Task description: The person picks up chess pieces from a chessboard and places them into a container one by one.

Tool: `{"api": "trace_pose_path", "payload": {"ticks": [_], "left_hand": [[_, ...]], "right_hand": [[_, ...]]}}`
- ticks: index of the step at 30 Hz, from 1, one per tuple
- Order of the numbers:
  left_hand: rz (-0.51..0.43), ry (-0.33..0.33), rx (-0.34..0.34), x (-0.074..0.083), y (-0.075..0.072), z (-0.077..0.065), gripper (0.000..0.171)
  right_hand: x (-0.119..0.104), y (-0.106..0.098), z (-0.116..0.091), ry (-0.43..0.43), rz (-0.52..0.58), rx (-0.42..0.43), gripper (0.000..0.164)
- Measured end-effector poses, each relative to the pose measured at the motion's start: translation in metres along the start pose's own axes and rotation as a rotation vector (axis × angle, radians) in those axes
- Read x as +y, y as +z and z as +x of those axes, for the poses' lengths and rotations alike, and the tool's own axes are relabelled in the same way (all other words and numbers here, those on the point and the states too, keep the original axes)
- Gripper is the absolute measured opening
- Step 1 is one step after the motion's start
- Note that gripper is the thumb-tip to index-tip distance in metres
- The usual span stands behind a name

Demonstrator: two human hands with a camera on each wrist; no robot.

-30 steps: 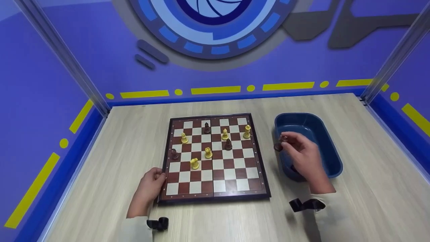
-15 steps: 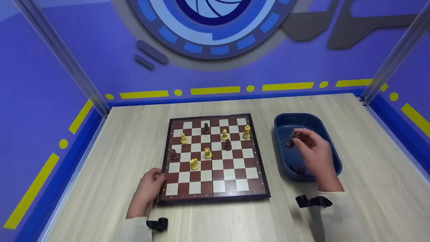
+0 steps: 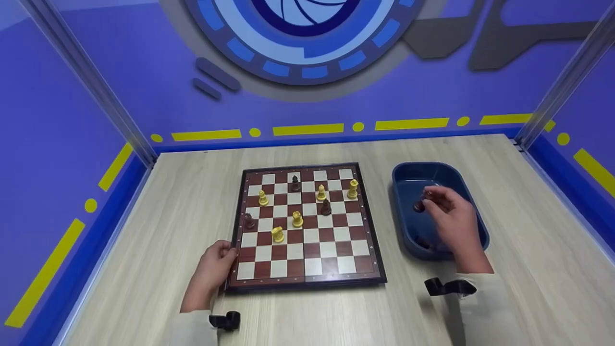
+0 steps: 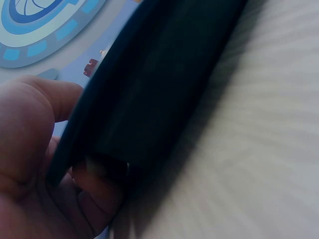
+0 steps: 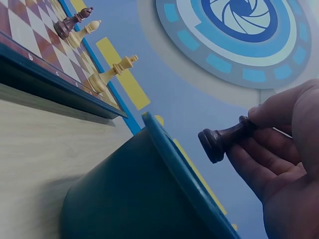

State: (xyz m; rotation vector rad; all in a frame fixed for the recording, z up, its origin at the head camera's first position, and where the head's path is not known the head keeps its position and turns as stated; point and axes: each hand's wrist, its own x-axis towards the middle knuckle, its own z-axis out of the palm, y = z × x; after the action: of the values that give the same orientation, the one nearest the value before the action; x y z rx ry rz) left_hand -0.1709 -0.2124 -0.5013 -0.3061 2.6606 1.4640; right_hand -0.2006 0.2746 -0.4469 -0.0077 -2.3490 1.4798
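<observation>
Above the blue bin [image 3: 401, 230], my right hand [image 3: 454, 221] pinches a dark brown chess piece [image 5: 214, 143] near its top. The piece is tilted, its round base turned away from the fingers, which hide its head. My left hand [image 3: 213, 269] grips the left edge of the chessboard [image 3: 336, 262] near its front corner. In the left wrist view the thumb lies over the board's rim [image 4: 99, 99] and fingers curl at its side. On the board stand several cream pieces, among them a knight [image 3: 277, 234] and a king [image 3: 353, 189], and three dark pieces, one a bishop [image 3: 326, 207].
Another dark piece [image 3: 424, 241] lies in the near part of the bin, partly hidden by its wall. The bin stands to the right of the board on a pale wooden table [image 3: 192, 192]. Purple-blue panels [image 3: 144, 96] close off the back and sides.
My right hand has carried the dark piece rightward, from beside the bin's left rim to above its inside, then barely moved. The left hand and the board have stayed put.
</observation>
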Motion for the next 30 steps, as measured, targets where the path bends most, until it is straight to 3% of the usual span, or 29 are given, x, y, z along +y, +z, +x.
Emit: {"api": "trace_pose_path", "payload": {"ticks": [18, 30], "left_hand": [[0.009, 0.002, -0.001, 0.0005, 0.0004, -0.001, 0.019], [0.014, 0.005, 0.004, -0.0005, 0.0006, 0.0, 0.021]], "right_hand": [[0.009, 0.001, 0.0014, 0.088, -0.188, -0.091, 0.027], [0.0093, -0.0016, 0.0024, 0.041, -0.243, -0.04, 0.028]]}}
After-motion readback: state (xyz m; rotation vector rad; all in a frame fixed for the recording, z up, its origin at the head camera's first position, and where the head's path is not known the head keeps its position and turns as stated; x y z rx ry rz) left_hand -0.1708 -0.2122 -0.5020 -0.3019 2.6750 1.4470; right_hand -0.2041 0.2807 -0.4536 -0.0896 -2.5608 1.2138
